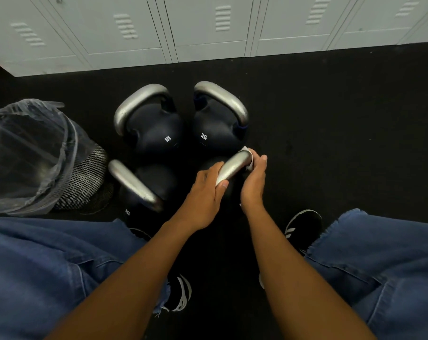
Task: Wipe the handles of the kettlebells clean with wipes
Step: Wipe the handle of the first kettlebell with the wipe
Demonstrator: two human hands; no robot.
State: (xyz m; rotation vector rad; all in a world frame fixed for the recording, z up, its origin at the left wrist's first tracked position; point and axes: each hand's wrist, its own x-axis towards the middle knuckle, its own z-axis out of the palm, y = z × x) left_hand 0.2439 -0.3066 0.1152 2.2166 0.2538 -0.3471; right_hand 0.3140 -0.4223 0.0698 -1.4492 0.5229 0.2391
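Several dark kettlebells with silver handles stand close together on the black floor. My left hand (pixel 205 195) grips the near end of the front right kettlebell's handle (pixel 233 166). My right hand (pixel 254 179) presses a white wipe (pixel 249 158) around the far end of that same handle; only the wipe's edges show. The front left kettlebell (pixel 144 187) sits beside my left hand, untouched. Behind them stand the back left kettlebell (pixel 156 128), marked 8KG, and the back right kettlebell (pixel 217 123), marked 12KG.
A mesh waste bin (pixel 43 158) lined with a clear plastic bag stands at the left, next to the kettlebells. Grey lockers (pixel 208 28) line the far wall. My knees in blue jeans and black shoes (pixel 303 229) frame the near floor.
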